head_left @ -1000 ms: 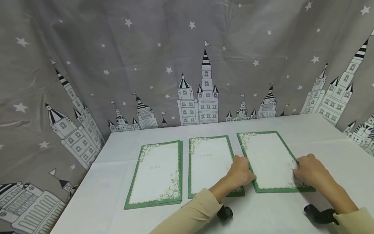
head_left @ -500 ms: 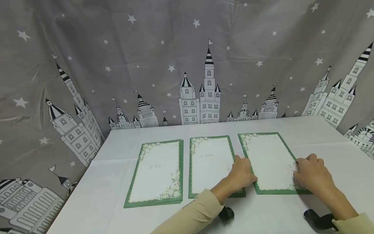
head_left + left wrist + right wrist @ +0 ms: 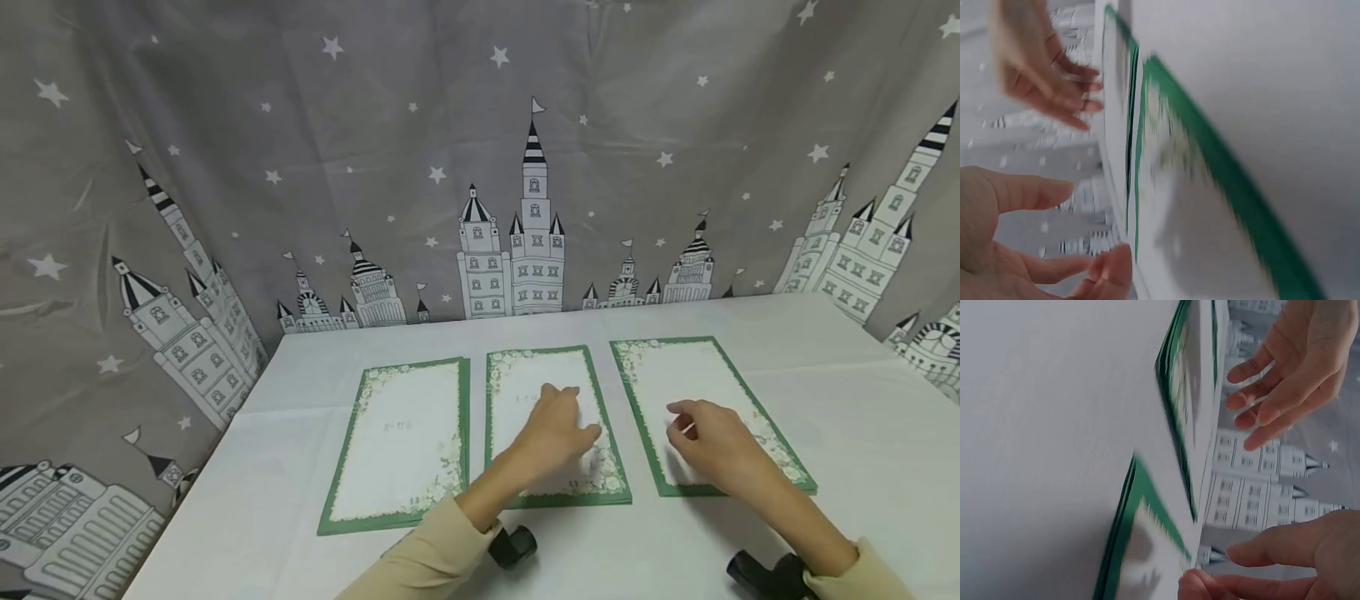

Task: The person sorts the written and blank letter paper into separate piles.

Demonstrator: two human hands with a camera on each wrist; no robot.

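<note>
Three stacks of green-bordered, flower-printed paper lie side by side on the white table. My left hand [image 3: 551, 433] hovers over the middle stack [image 3: 513, 433], with fingers and thumb spread and nothing in them. Above the right stack [image 3: 652, 375] hangs my right hand [image 3: 712, 442], its thumb and fingers loosely bent around empty air. The left stack [image 3: 397, 458] has no hand on it and shows faint handwriting, as does the middle one. In the right wrist view, layered edges show on the middle stack [image 3: 1175, 412] and the right stack [image 3: 1125, 525].
A white cloth [image 3: 255, 483] covers the table. Behind it hangs a grey curtain [image 3: 360, 125] printed with castles and stars. Black wrist-worn devices sit below both wrists, the left device [image 3: 513, 546] and the right device [image 3: 772, 575].
Both hands have let go of the right stack's side edges. The left hand has moved left over the middle stack; the right hand has moved left over the right stack. The stacks stay in place.
</note>
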